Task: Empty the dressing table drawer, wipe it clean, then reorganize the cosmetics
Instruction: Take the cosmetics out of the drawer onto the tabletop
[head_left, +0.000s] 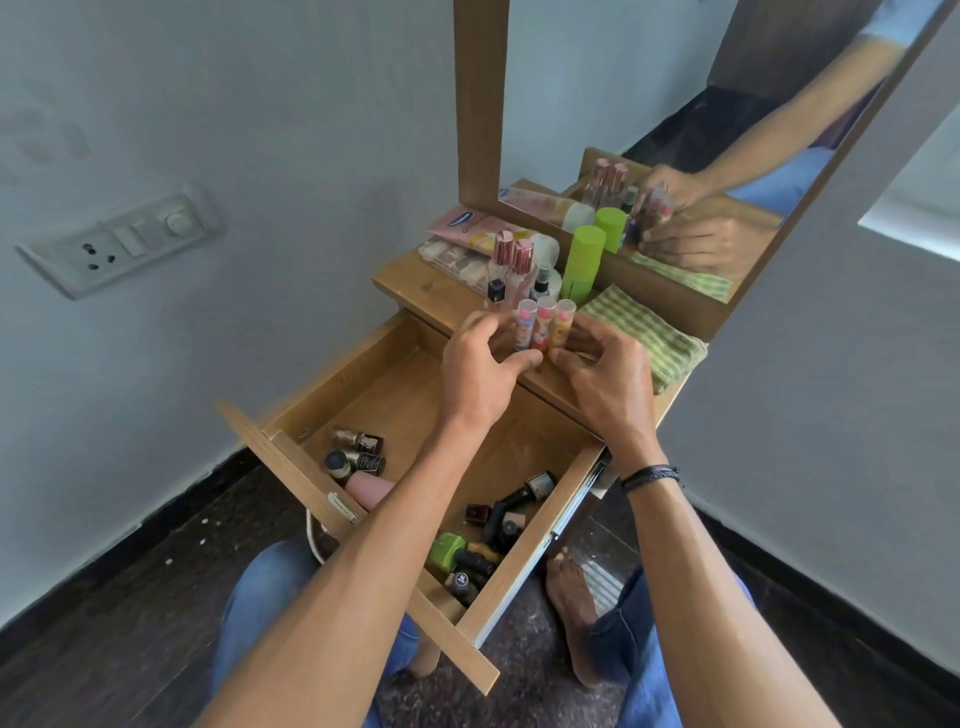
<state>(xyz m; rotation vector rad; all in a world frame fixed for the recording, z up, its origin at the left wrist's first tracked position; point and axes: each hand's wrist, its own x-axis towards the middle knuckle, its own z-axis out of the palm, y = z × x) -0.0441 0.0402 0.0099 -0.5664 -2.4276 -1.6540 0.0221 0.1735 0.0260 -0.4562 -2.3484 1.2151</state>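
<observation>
On the wooden dressing tabletop (415, 288), my left hand (483, 358) and right hand (602, 374) pinch three clear-capped patterned lip-balm tubes (545, 325) between curled fingers, bunching them upright so none topples. Small nail-polish bottles (524, 491) lie in the open wooden drawer (332, 374), so the emptying is not yet done.

site: a home, most likely a bedroom or dressing corner.
evidence:
- narrow wooden dressing table. its surface (410, 288) is crowded with cosmetics: cream tube (467, 223), green bottle (584, 254), three small tubes (544, 325).
- tall wood-framed mirror (701, 130) stands on the surface at the back.
- drawer (395, 395) pulled open, nail polish bottles (358, 452) lying loose inside.
- household switchboard (119, 241) with socket on a plain painted wall.
- dark stone floor (104, 597) with a bare foot (571, 618) on it. person wears jeans.
</observation>
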